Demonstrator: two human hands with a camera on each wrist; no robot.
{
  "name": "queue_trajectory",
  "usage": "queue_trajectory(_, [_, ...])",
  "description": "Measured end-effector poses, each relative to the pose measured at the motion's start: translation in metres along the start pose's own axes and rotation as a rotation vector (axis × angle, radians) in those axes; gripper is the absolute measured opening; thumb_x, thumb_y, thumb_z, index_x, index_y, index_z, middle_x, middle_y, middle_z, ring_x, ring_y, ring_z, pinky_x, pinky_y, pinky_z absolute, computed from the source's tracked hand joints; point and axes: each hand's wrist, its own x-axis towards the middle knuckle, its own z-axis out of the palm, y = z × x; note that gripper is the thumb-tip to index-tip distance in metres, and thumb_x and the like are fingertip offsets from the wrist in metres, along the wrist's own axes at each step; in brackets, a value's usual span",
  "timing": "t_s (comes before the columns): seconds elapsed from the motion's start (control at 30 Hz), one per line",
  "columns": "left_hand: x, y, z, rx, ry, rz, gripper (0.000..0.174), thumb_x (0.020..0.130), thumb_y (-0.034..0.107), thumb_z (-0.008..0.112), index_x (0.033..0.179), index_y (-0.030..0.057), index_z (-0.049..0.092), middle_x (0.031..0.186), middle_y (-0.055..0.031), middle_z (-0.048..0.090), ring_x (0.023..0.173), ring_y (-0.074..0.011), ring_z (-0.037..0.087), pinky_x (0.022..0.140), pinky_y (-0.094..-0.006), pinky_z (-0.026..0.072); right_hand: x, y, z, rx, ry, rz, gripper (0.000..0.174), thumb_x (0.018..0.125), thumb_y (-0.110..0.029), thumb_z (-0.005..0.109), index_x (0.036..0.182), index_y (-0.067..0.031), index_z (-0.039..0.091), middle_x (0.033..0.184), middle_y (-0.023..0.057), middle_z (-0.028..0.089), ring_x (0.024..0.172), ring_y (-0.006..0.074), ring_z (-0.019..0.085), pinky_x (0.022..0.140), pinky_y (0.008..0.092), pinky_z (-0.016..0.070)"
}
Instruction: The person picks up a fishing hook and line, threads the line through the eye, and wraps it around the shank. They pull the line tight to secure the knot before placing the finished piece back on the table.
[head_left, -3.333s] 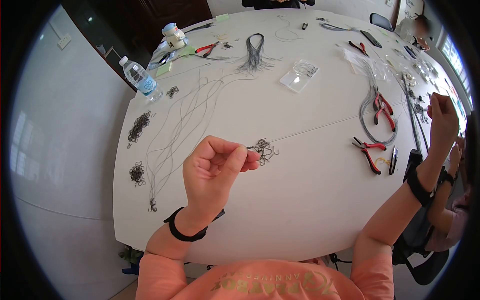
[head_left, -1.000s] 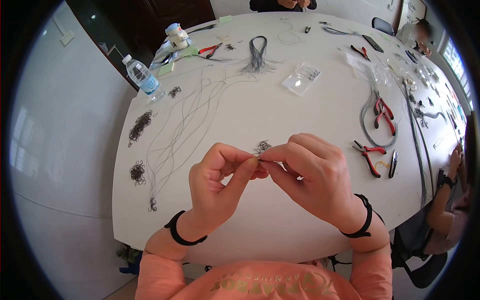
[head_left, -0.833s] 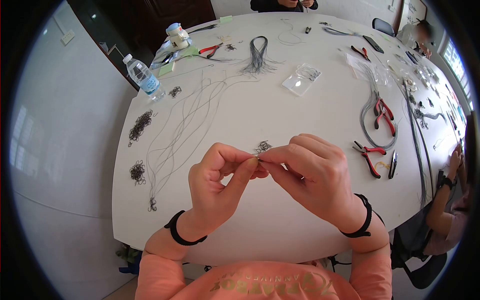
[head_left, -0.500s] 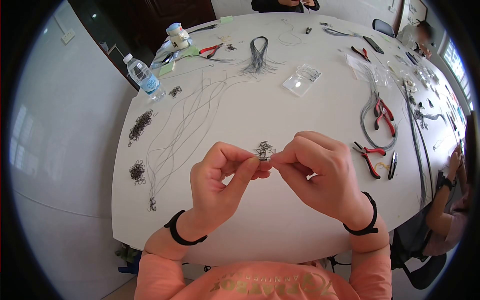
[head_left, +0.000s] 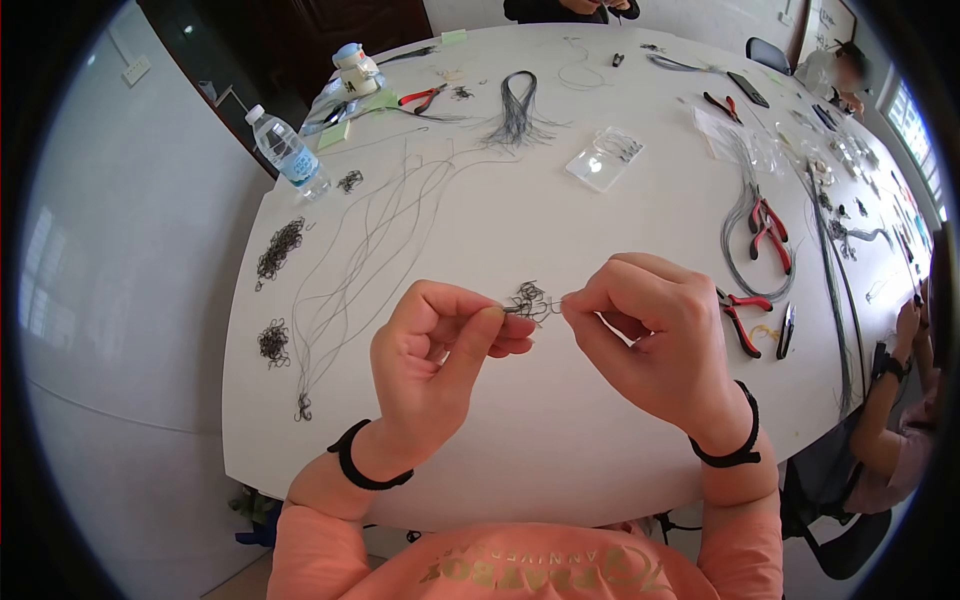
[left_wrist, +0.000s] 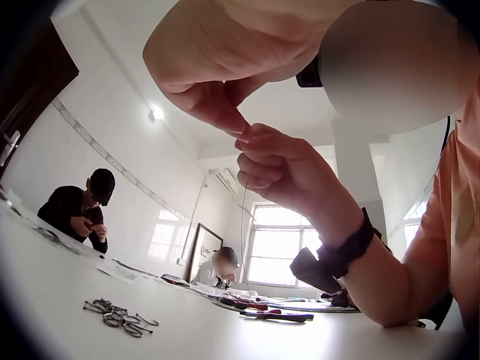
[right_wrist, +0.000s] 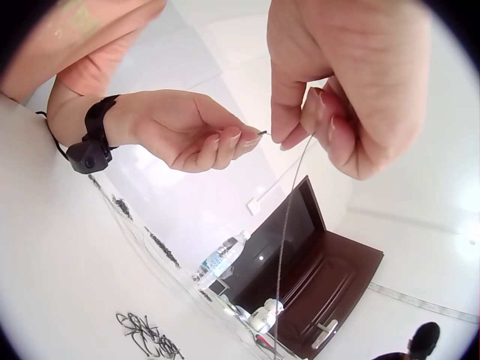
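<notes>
My left hand pinches a fish hook between thumb and forefinger, with only its small dark end showing past the fingertips. To its right, my right hand pinches a thin grey fishing line, which hangs down from its fingers in the right wrist view. The two hands' fingertips face each other, a narrow gap between them in the head view. Behind them on the table lies a small heap of dark fish hooks, partly overlapped by the left fingertips. The rest of the held hook is hidden by the fingers.
More hook piles and long loose lines lie left. Red-handled pliers and a coil of line lie right. A water bottle and a clear plastic box stand farther back. Other people sit around the table.
My right hand came in from raised at far right to meet the left hand's fingertips. Over the last half second it has drawn back rightward, and the left hand has shifted slightly left.
</notes>
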Motion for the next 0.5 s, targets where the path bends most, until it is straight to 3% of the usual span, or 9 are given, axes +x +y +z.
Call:
queue_trajectory(0.23, [0.0011,0.0054,0.0012,0.055,0.06,0.023,0.008,0.104,0.009,0.056,0.103,0.0013,0.052,0.088,-0.0152,0.073,0.079,-0.0189,0.073,0.073,-0.0321,0.0622,-0.0009,0.0026,-0.002,-0.038,-0.002,0.03,0.015,0.075,0.005,0.069,0.072,-0.0023,0.056,0.061,0.0065,0.051,0.053,0.0221,0.049,0.049,0.0339,0.0382])
queue_trajectory(0.3, [0.0002,0.0054,-0.0016,-0.008,0.018,0.033,0.007,0.102,0.002,0.057,0.104,-0.0027,0.053,0.093,-0.0159,0.071,0.088,-0.0218,0.074,0.078,-0.0333,0.0638,-0.0004,0.0015,-0.0016,-0.028,-0.019,0.03,0.015,0.075,0.005,0.069,0.072,-0.0021,0.056,0.061,0.0067,0.052,0.053,0.0219,0.05,0.049,0.0337,0.0386])
queue_trajectory(0.5, [-0.001,0.0038,-0.0009,-0.016,0.023,0.033,0.008,0.102,0.003,0.058,0.104,-0.0028,0.052,0.093,-0.0147,0.07,0.089,-0.0217,0.074,0.078,-0.0344,0.0642,-0.0003,0.0022,-0.0027,-0.025,-0.045,0.084,0.014,0.075,0.005,0.069,0.072,-0.0015,0.056,0.062,0.007,0.053,0.053,0.0209,0.051,0.049,0.0329,0.0388])
